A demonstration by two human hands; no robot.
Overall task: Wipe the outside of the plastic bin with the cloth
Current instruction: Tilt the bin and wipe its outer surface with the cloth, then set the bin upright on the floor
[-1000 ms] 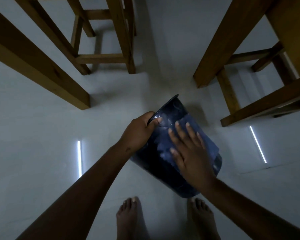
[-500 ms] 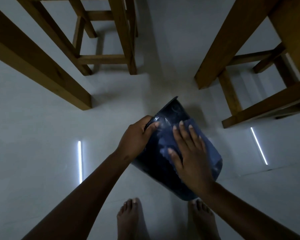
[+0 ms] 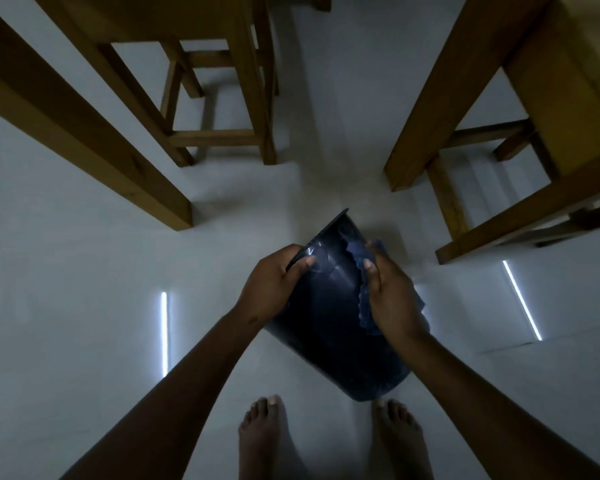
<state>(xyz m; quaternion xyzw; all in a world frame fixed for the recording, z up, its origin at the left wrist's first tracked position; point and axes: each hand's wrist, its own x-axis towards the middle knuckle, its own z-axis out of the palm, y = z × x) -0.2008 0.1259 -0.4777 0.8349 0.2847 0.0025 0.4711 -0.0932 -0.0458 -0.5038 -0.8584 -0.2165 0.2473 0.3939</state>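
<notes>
A dark blue plastic bin is held tilted above the pale floor, its rim pointing up and away from me. My left hand grips the rim on the left side, thumb over the outer wall. My right hand presses a blue cloth with a scalloped edge against the bin's right outer side. Most of the cloth is hidden under that hand and behind the bin.
Wooden stool legs stand ahead, a thick wooden beam at the left, another wooden stool at the right. My bare feet are just below the bin. Two light streaks reflect on the glossy floor.
My right hand has slid with the cloth from the bin's upper face round to its right side. The left hand kept its hold on the rim, and the bin stayed tilted.
</notes>
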